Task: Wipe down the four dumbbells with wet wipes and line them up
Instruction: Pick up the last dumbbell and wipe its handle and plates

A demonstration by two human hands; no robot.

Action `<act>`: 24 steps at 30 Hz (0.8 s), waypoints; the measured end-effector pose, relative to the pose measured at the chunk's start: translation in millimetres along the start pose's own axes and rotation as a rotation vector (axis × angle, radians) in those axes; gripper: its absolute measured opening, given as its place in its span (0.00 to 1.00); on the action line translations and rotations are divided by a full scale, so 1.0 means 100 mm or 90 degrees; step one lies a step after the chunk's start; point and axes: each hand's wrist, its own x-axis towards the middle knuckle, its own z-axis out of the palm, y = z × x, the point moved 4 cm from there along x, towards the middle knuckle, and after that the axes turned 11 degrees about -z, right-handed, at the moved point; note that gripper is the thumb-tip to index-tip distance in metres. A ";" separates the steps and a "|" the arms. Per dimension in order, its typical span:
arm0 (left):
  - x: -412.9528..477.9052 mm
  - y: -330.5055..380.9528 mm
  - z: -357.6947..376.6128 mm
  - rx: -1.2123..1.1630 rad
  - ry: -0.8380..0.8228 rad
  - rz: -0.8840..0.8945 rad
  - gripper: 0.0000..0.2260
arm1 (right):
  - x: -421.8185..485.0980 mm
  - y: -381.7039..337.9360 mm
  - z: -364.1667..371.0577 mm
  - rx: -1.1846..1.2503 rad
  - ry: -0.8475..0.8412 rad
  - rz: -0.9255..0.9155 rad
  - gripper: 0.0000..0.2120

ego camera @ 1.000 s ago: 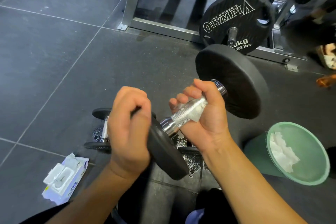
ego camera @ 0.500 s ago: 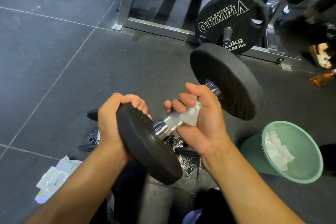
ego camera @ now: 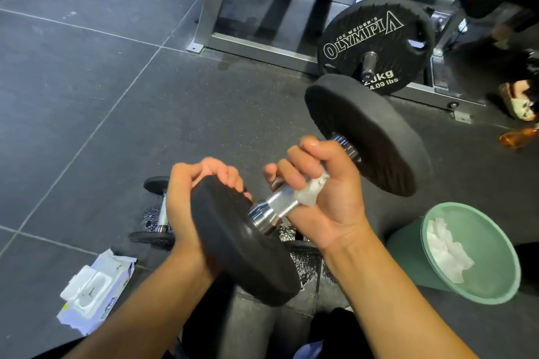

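Dumbbell (ego camera: 277, 204) held mid-frame, tilted, far plate toward upper right, near plate low centre. My left hand (ego camera: 189, 195) grips the near plate, fingers curled over its rim. My right hand (ego camera: 329, 192) is wrapped round the chrome handle with a wet wipe (ego camera: 313, 188) pinched between palm and bar. Second dumbbell (ego camera: 162, 214) lies on the wet floor patch behind my left wrist. Wipes pack (ego camera: 93, 291) at lower left, lid open. Green bin (ego camera: 405, 253) at lower right, used wipes (ego camera: 446, 251) inside.
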 end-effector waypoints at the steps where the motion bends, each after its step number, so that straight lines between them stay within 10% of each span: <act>1: -0.05 0.04 0.02 0.070 0.007 0.091 0.12 | 0.02 -0.01 -0.03 0.009 0.054 -0.015 0.18; 6: -0.57 0.01 0.34 0.763 -0.060 0.766 0.07 | 0.05 0.01 -0.13 0.063 0.201 -0.019 0.19; 10: -0.65 -0.16 0.36 0.896 -0.152 0.892 0.04 | 0.03 0.05 -0.22 0.098 0.270 -0.024 0.17; 13: -0.44 -0.02 0.25 0.694 0.014 0.626 0.07 | 0.00 0.02 -0.28 0.120 0.300 -0.064 0.16; 15: -0.15 0.02 -0.06 0.377 0.182 0.214 0.13 | -0.02 0.00 -0.26 0.125 0.288 -0.073 0.17; 18: -0.05 -0.38 -0.20 0.053 0.156 -0.367 0.25 | -0.03 -0.05 -0.20 0.115 0.256 -0.078 0.16; 24: -0.12 -0.51 -0.12 -0.083 0.148 -0.397 0.30 | -0.02 -0.01 -0.18 0.081 0.233 -0.063 0.14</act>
